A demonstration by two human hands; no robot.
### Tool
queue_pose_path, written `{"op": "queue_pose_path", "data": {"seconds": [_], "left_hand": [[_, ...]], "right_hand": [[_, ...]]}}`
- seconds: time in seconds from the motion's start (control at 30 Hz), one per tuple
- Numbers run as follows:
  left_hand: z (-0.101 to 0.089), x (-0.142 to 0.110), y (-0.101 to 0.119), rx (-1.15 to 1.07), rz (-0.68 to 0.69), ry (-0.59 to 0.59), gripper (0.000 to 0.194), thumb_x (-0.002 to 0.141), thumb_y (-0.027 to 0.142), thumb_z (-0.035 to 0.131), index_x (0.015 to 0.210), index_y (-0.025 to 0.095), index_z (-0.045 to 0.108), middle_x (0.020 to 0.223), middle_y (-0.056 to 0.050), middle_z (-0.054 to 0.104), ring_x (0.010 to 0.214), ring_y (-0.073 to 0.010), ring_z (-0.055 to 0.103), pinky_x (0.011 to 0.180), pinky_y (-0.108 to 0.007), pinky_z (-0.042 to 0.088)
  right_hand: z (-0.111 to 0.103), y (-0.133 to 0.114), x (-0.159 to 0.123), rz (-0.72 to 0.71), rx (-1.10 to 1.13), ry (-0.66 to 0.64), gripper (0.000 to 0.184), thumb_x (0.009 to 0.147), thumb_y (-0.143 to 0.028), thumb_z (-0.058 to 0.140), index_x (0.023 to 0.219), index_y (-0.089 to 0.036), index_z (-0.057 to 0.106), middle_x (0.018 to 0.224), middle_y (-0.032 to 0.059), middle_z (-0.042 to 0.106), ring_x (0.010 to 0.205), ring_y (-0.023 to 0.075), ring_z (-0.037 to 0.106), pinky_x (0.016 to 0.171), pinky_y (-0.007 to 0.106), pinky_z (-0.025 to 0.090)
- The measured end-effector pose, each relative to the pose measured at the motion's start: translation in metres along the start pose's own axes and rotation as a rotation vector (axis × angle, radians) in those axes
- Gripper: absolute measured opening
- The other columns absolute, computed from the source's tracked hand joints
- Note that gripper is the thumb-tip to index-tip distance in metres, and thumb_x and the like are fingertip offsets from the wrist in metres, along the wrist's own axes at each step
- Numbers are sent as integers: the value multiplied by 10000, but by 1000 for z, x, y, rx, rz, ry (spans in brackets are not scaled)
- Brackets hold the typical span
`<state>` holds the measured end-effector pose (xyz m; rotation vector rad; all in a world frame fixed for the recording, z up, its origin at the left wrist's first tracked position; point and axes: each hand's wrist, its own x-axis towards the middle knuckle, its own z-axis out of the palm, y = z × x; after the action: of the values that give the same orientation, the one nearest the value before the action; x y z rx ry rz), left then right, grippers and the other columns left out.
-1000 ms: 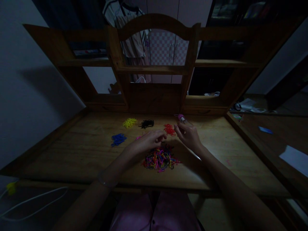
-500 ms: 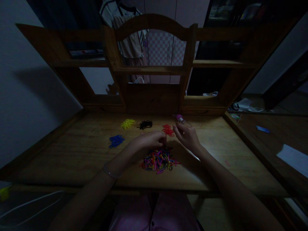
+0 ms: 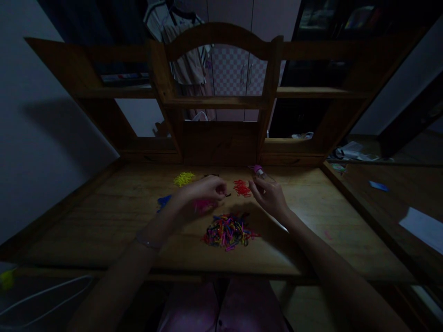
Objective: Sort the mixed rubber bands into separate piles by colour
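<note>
My left hand [image 3: 209, 188] is closed in a pinch above the desk, with a small black rubber band [image 3: 228, 194] showing at its fingertips. Below and partly behind that hand lies a pink pile of bands [image 3: 203, 205]. The black pile [image 3: 212, 175] is mostly covered by the same hand. Nearer to me spreads a mixed heap of coloured bands [image 3: 226, 231]. My right hand [image 3: 268, 196] rests curled beside a red pile [image 3: 241, 187]; its fingers are pressed together, and whatever they may hold is hidden.
A yellow pile [image 3: 183, 178] and a blue pile [image 3: 163, 202], partly hidden by my left arm, lie on the left. Behind my right hand is a small clear container with a purple top [image 3: 258, 169]. A wooden shelf unit [image 3: 221, 138] rises at the desk's back.
My left hand has left the mixed heap and moved left and slightly away from me, carrying a black rubber band toward the black pile. My right hand has stayed in place.
</note>
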<state>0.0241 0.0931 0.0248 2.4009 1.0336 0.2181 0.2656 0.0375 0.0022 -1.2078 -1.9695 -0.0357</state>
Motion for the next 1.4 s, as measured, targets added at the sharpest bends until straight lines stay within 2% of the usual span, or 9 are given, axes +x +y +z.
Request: {"op": "queue_pose_path", "data": {"seconds": [0.1, 0.23, 0.43, 0.57, 0.67, 0.83, 0.93, 1.1, 1.4], "left_hand": [[-16, 0, -29, 22, -65, 95, 171, 682, 180, 585, 822, 172, 683, 722, 0, 646, 648, -128, 573, 578, -208, 390], [-19, 0, -60, 62, -127, 238, 131, 708, 201, 598, 808, 158, 670, 750, -14, 640, 679, -135, 575, 610, -213, 407], [-8, -2, -70, 101, -123, 423, 170, 788, 200, 580, 943, 158, 635, 924, -48, 620, 829, -167, 574, 740, -266, 442], [-11, -5, -57, 101, -93, 481, 165, 830, 214, 568, 979, 171, 623, 976, -56, 592, 889, -184, 559, 812, -310, 437], [-7, -6, -31, 78, -29, 478, 173, 872, 239, 541, 1013, 176, 619, 1006, -63, 589, 926, -185, 555, 834, -316, 433], [32, -4, 30, 4, 162, 245, 134, 870, 252, 584, 954, 177, 657, 935, -50, 631, 853, -167, 580, 774, -280, 448], [59, -1, 51, -15, 202, 155, 119, 839, 280, 627, 899, 178, 647, 938, -53, 620, 856, -181, 578, 758, -279, 450], [76, 2, 54, 21, 150, 108, 186, 837, 291, 619, 974, 167, 605, 992, -80, 572, 914, -213, 547, 787, -310, 433], [63, 6, 51, -70, 158, 66, 112, 786, 226, 606, 872, 156, 623, 902, -48, 596, 853, -186, 559, 765, -293, 445]], "right_hand": [[0, 1, 0, -4, 0, -9, 327, 930, -299, 462, 621, -199, 505, 606, 26, 520, 589, 145, 458, 585, 274, 313], [-1, 4, 0, -4, 0, -6, 312, 934, -301, 461, 651, -195, 538, 609, 28, 521, 590, 148, 468, 585, 271, 323], [-1, 3, 0, -9, 7, -2, 295, 932, -292, 466, 673, -193, 570, 614, 33, 544, 591, 150, 487, 596, 266, 344], [-1, 3, 0, -9, -18, -2, 311, 935, -299, 460, 655, -196, 548, 598, 27, 528, 586, 149, 483, 594, 267, 334], [-1, 2, -1, -5, -20, -9, 313, 936, -305, 457, 657, -196, 547, 591, 23, 520, 577, 144, 476, 591, 266, 329], [2, 3, -1, -7, -27, -13, 318, 934, -304, 458, 643, -199, 529, 606, 27, 526, 591, 146, 474, 590, 269, 323], [2, 6, 0, -8, -20, -24, 304, 928, -299, 469, 650, -196, 538, 631, 32, 545, 594, 143, 481, 584, 266, 320], [-2, 9, 1, 44, -13, -24, 298, 934, -335, 467, 701, -186, 579, 605, 17, 545, 527, 122, 471, 537, 252, 296], [-3, 5, 1, 50, -26, -45, 306, 930, -327, 463, 723, -171, 626, 599, 27, 563, 521, 116, 484, 534, 242, 299]]}}
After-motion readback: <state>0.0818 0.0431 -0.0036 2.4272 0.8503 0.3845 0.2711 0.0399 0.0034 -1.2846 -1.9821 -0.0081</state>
